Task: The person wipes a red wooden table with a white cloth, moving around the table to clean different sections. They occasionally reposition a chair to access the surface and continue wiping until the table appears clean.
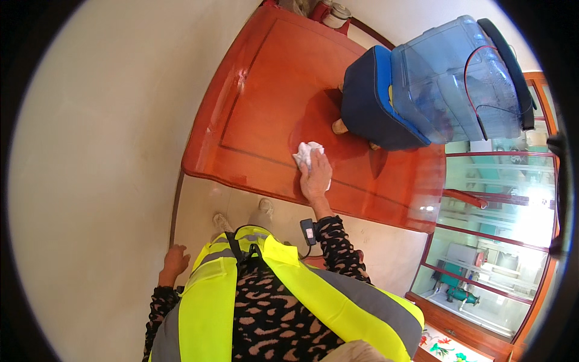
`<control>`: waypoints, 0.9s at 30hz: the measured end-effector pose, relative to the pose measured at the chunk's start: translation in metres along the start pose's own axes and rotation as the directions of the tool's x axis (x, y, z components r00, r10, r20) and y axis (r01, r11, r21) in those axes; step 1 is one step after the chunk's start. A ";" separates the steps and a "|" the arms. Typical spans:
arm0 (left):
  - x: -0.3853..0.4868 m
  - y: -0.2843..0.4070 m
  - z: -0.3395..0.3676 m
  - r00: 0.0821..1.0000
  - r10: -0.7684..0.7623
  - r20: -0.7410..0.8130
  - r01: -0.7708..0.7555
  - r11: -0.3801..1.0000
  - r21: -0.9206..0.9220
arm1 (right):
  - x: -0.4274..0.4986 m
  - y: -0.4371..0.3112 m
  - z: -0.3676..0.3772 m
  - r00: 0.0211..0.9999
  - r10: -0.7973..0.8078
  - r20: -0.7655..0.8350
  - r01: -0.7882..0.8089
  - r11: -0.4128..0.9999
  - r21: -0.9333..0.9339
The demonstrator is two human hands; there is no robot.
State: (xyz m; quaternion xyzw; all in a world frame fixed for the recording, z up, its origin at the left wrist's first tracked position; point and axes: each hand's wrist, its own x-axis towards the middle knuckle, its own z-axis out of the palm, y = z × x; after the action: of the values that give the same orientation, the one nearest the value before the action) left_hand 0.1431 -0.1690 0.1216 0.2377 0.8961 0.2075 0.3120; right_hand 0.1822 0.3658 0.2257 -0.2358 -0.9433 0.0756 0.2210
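My right hand [316,178] rests on a crumpled white cloth [309,151], pressing it against the reddish-brown wooden table [267,99] near its front edge. Just beyond the cloth lies a darker, glossy patch on the tabletop; whether it is wet or a reflection, I cannot tell. A low blue upholstered stool [384,108] with short wooden feet stands on the table, right of the cloth. On the stool sits a clear bluish plastic tank [452,86]. My left hand [175,262] hangs at my side by the wall, fingers loosely bent, with nothing visible in it.
A pale wall [99,158] runs along the left. Red and black wires [468,77] cross the tank's side below its black rim. At the right stands a glass-fronted cabinet [488,235] with model machinery inside. A lidded jar [337,16] is at the table's far end.
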 end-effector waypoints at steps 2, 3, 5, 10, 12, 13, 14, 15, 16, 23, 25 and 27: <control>-0.007 -0.003 0.009 1.000 0.021 0.015 -0.021 1.000 -0.001 | 0.003 -0.006 0.006 0.999 0.028 0.024 -0.028 1.000 -0.015; -0.010 -0.004 0.014 1.000 0.012 0.020 -0.012 1.000 0.003 | 0.008 -0.007 0.007 0.999 0.029 0.019 -0.029 1.000 -0.012; -0.015 -0.003 0.019 0.999 0.035 0.035 -0.035 0.999 -0.012 | 0.022 -0.004 0.005 1.000 0.006 -0.001 -0.006 1.000 -0.001; -0.018 0.011 0.018 0.998 0.041 0.043 -0.040 0.999 -0.026 | 0.081 0.006 0.000 0.997 0.015 -0.080 -0.020 0.998 -0.065; -0.020 0.017 0.015 0.999 0.040 -0.027 -0.042 0.996 -0.079 | 0.107 0.011 -0.003 0.992 0.074 -0.105 -0.084 0.992 -0.093; -0.022 0.018 0.014 0.998 0.020 -0.066 -0.027 0.994 -0.102 | 0.118 0.011 -0.004 0.988 0.098 -0.122 -0.110 0.989 -0.098; -0.024 0.019 0.012 0.999 -0.025 -0.045 0.020 0.994 -0.107 | 0.128 0.011 -0.005 0.982 0.121 -0.144 -0.137 0.985 -0.107; -0.028 0.020 0.012 0.997 -0.063 -0.040 0.058 0.991 -0.118 | 0.138 0.011 -0.007 0.970 0.204 -0.131 -0.218 0.971 -0.101; -0.031 0.020 0.011 0.991 -0.132 0.004 0.131 0.984 -0.117 | 0.148 0.012 -0.012 0.959 0.257 -0.116 -0.268 0.959 -0.091; -0.058 0.030 0.029 0.985 -0.167 -0.053 0.154 0.969 -0.195 | 0.185 0.014 -0.045 0.818 0.544 -0.187 -0.547 0.836 0.042; -0.064 0.037 0.037 0.977 -0.211 -0.014 0.205 0.962 -0.183 | 0.187 0.010 -0.047 0.784 0.580 -0.221 -0.597 0.802 -0.012; -0.064 0.041 0.039 0.987 -0.156 -0.044 0.142 0.962 -0.232 | 0.190 0.006 -0.044 0.772 0.588 -0.244 -0.608 0.794 -0.009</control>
State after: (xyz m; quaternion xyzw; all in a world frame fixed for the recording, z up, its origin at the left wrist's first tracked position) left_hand 0.2248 -0.1626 0.1445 0.1257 0.8910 0.2921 0.3240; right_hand 0.0540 0.4639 0.3359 -0.5399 -0.7898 0.0730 0.2817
